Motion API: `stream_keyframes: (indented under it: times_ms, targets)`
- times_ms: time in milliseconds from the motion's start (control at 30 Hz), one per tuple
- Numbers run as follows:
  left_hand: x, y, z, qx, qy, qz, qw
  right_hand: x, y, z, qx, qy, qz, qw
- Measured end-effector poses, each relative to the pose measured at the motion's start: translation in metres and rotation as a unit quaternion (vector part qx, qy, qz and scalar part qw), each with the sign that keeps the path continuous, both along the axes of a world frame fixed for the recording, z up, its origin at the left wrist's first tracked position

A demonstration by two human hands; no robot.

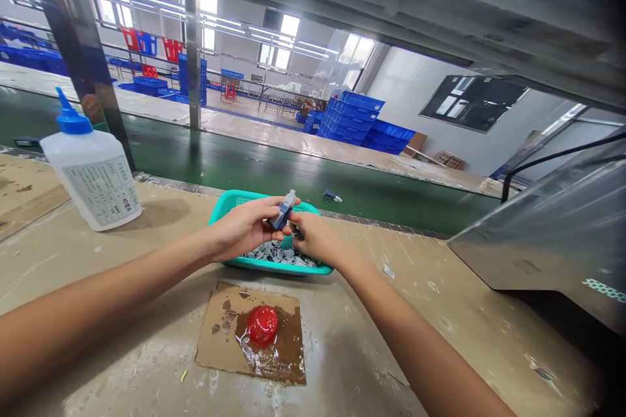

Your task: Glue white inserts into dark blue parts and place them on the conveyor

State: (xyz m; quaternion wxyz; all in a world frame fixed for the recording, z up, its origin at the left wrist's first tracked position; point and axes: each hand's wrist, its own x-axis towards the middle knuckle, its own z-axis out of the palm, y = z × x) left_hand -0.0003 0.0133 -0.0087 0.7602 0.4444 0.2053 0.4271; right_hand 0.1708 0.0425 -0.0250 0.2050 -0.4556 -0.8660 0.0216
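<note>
Blue-grey part (282,212), pinched between thumb and fingers of the left hand (250,221), above the green basket (274,266). Right hand (315,236), just beside: fingers curled, partly hidden; their grip cannot be made out.

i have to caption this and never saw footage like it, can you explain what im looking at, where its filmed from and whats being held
There is no robot: you see a person's bare left hand and right hand. The single picture comes from a camera worn on that person's head, looking forward and down.

The left hand holds a small dark-blue and grey part above a green basket with small grey pieces inside. The right hand is close beside it; its grip is hard to make out.

Nearer the camera, a wet, red rounded object sits on a piece of cardboard. A white bottle with a blue cap stands to the left.
</note>
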Motion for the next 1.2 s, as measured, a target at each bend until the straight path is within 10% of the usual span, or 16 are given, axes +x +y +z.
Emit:
stream_keyframes:
  times_ms: [200,433,500,567,633,833,1000,1200]
  targets:
    - [0.000,0.000,0.000,-0.018,0.015,-0.002,1.000,0.025,-0.038,0.023,-0.095,0.169,-0.036,0.980]
    - [-0.006,0.021,0.000,0.125,0.176,0.099,0.971,0.068,-0.092,0.006,-0.290,0.466,-0.130,0.826]
    - [-0.017,0.048,-0.004,0.281,0.338,0.197,0.876,0.075,-0.099,-0.003,-0.310,0.527,-0.131,0.780]
    - [-0.032,0.082,-0.010,0.384,0.548,0.278,0.689,0.079,-0.102,-0.009,-0.330,0.568,-0.124,0.744]
    - [-0.047,0.114,-0.017,0.360,0.631,0.266,0.634,0.079,-0.105,-0.013,-0.349,0.584,-0.120,0.723]
    - [-0.051,0.166,-0.018,0.291,0.761,0.134,0.564,0.074,-0.109,-0.012,-0.379,0.603,-0.087,0.696]
    - [0.018,0.176,-0.011,0.379,0.753,0.091,0.530,0.068,-0.105,-0.024,-0.388,0.610,-0.089,0.686]
    - [0.096,0.186,-0.025,0.469,0.682,0.005,0.562,0.062,-0.110,-0.028,-0.353,0.504,-0.074,0.784]
